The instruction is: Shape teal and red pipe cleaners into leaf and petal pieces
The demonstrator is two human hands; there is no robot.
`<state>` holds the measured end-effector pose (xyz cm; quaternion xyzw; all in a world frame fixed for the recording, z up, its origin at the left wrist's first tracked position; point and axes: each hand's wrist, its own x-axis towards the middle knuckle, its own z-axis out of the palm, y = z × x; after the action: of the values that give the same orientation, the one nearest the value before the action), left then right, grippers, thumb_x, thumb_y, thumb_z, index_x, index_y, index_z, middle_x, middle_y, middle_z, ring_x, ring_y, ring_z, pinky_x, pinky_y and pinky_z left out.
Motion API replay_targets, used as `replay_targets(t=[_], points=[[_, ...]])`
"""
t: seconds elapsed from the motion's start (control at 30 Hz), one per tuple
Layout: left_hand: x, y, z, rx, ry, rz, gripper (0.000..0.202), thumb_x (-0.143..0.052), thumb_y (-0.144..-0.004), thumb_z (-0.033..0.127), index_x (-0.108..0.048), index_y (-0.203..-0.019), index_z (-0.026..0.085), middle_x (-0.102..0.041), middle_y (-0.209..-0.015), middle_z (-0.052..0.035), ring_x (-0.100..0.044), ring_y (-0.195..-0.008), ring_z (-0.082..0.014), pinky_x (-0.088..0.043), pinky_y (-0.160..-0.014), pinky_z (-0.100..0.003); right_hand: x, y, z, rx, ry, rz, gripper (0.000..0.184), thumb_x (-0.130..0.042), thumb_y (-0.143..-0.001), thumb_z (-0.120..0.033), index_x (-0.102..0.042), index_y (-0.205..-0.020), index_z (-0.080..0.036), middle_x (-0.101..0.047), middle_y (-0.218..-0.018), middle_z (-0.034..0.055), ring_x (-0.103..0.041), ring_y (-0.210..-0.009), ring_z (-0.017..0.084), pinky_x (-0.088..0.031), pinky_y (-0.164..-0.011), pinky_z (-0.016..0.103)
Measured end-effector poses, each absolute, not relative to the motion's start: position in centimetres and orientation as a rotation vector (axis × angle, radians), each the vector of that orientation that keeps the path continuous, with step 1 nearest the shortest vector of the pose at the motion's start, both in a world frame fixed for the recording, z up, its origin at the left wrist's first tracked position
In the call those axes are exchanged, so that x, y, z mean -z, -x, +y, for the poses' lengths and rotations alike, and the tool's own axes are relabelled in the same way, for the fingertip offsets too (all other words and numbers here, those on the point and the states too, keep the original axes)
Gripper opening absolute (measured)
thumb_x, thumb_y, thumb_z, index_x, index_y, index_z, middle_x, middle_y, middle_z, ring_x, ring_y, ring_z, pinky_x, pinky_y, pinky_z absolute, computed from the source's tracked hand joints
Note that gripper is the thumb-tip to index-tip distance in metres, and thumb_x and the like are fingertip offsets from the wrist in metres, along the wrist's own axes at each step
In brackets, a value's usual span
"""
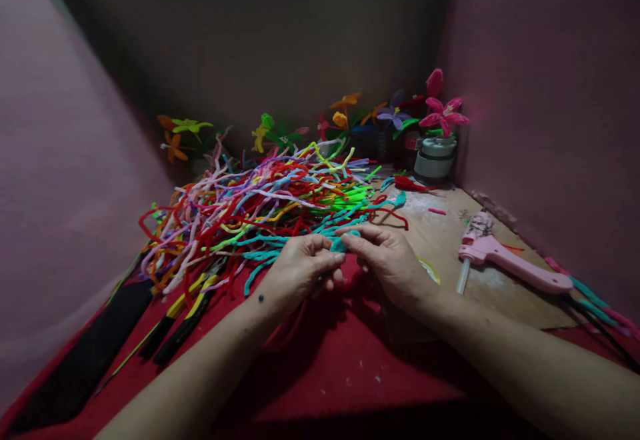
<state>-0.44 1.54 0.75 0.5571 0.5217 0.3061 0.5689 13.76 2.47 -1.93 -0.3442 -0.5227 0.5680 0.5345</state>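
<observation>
Between my two hands is a small teal piece of pipe cleaner (pixel 339 244), bent into a compact shape. My left hand (pixel 305 263) pinches its left side with thumb and forefinger. On the other side, the thumb and forefinger of my right hand (pixel 383 257) close on it too. The piece is partly covered by my fingertips. Just beyond my hands lies a big tangled heap of pipe cleaners (pixel 260 193) in many colours, with several teal ones at its near edge.
Yellow-and-black pliers (pixel 187 307) and a black flat case (pixel 85 360) lie at left. A pink hot glue gun (pixel 515 263) rests on a brown board (pixel 435 220) at right. Pipe-cleaner flowers (pixel 444 117) stand along the back; walls close in both sides of the red-covered table (pixel 320 373).
</observation>
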Motion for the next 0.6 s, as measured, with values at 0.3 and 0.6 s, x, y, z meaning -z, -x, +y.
replay_targets(t=[0.3,0.6], points=[[-0.7,-0.1,0.9,-0.674,-1.318,1.292,0.027,-0.048,-0.077,0.03,-0.051,-0.057,0.013,-0.055,-0.043,0.0005,-0.04,-0.032,-0.005,-0.026,-0.032,-0.016,2.7,-14.2,2.4,-0.77,0.905,-1.613,0.016,-0.055,-0.076,-0.019,-0.071,-0.078,-0.022,-0.065,-0.076,0.004,-0.057,-0.073,0.016,-0.042,-0.072,0.031],[0.1,0.1,0.8,-0.74,-1.272,1.141,0.027,-0.047,-0.08,0.035,-0.052,-0.065,0.013,-0.057,-0.048,-0.0007,-0.041,-0.033,-0.0056,-0.03,-0.03,-0.016,2.0,-14.1,2.5,-0.955,0.914,-1.586,0.017,-0.052,-0.079,-0.026,-0.068,-0.076,-0.021,-0.063,-0.071,0.002,-0.056,-0.067,0.015,-0.042,-0.065,0.028]])
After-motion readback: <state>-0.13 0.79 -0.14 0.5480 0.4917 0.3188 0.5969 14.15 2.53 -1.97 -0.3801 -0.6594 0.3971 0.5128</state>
